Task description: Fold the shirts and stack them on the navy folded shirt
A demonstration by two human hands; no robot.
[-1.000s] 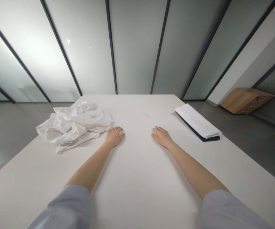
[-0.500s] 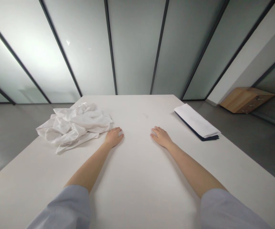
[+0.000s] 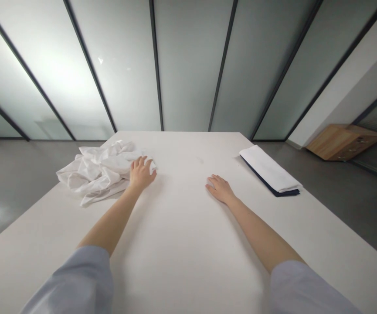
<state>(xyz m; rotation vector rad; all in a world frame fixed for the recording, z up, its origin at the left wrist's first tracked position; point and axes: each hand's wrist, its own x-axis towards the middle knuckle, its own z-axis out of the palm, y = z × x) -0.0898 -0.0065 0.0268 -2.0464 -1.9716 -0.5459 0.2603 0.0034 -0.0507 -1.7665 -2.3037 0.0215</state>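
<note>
A crumpled heap of white cloth lies on the left part of the white table. My left hand is over the heap's right edge, its fingers spread and holding nothing; whether the fingertips touch the cloth I cannot tell. On the bare tabletop right of the middle rests my right hand, palm down with fingers out and nothing in it. Farther right lies a folded white cloth on top of a folded dark navy cloth, of which only the edge shows.
Beyond the table's far edge stands a wall of frosted glass panels with dark frames. A wooden drawer cabinet sits on the grey floor at the far right.
My left hand has lifted off the table and moved forward and left over the white heap, its fingers spreading. My right hand stays in place. The view has shifted slightly.
</note>
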